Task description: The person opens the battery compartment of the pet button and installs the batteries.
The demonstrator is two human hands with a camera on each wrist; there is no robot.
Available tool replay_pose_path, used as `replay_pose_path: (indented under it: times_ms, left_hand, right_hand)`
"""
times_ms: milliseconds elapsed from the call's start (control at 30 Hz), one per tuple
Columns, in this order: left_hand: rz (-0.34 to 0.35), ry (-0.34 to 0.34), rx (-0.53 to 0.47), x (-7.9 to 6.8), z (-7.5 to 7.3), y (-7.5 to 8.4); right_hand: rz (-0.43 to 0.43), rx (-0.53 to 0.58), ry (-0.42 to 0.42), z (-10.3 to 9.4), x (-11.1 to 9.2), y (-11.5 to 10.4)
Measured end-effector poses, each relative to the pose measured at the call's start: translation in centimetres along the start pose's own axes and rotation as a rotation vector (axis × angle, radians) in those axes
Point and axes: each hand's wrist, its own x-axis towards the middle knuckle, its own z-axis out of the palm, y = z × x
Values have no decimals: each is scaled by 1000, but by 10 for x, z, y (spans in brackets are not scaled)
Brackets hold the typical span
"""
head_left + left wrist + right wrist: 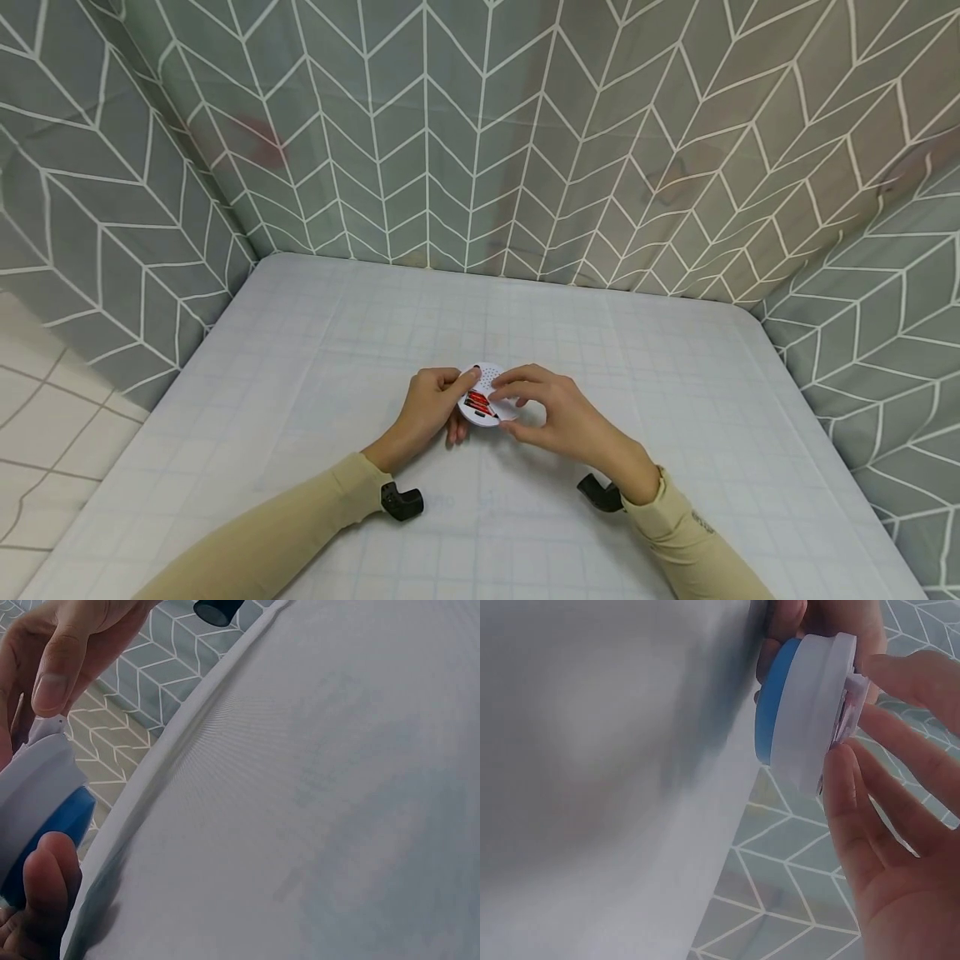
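My left hand (429,407) grips a round white push-button device (489,374), its back turned up, thumb on top near the rim. Speaker holes dot that back. Beside them the battery bay is uncovered and shows red-and-black batteries (477,403). In the right wrist view the device's blue front (774,705) faces away from my right hand (904,870). From the right, my right hand pinches a small white battery cover (46,729) at the bay's edge, tilted against the back. Whether the cover is fully detached I cannot tell.
A white cloth with faint grid lines covers the table (360,317). Grey curtains (450,150) with white chevrons hang behind it and at both sides. Black wrist cameras (402,502) sit at both cuffs. Pale floor tiles (60,425) show at the left.
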Motion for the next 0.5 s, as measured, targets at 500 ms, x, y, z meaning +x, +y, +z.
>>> replay_pose_path:
  times_ms: [500]
  left_hand:
    - [27,3,-3,0,0,1]
  right_hand:
    - [-68,-11,44,7,2,0]
